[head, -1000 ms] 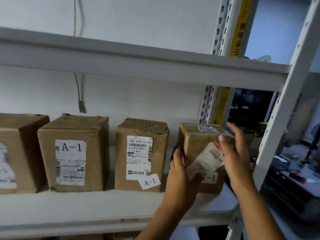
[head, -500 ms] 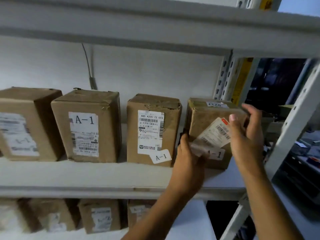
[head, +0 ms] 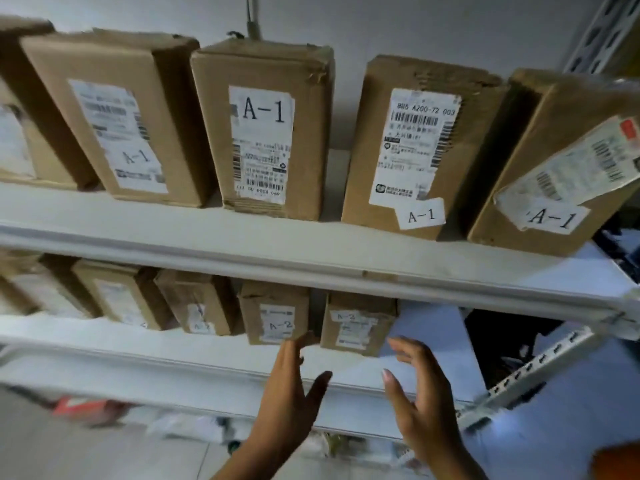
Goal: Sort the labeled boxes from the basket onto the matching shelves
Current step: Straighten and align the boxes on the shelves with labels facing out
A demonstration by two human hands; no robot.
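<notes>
Both hands have let go of the rightmost box (head: pixel 550 161) and dropped below the upper shelf (head: pixel 311 258), where that box now stands alone at the right end, its A-1 sticker matching the three A-1 boxes left of it. Below the upper shelf, the lower shelf (head: pixel 173 355) carries boxes marked A-2. In front of that lower shelf the left hand (head: pixel 294 386) hangs with fingers straight and together, thumb spread, holding nothing; to its right the right hand (head: pixel 419 393) is loosely curved and empty too. This placement looks finished, so the next box must come from the basket, which is not in view.
</notes>
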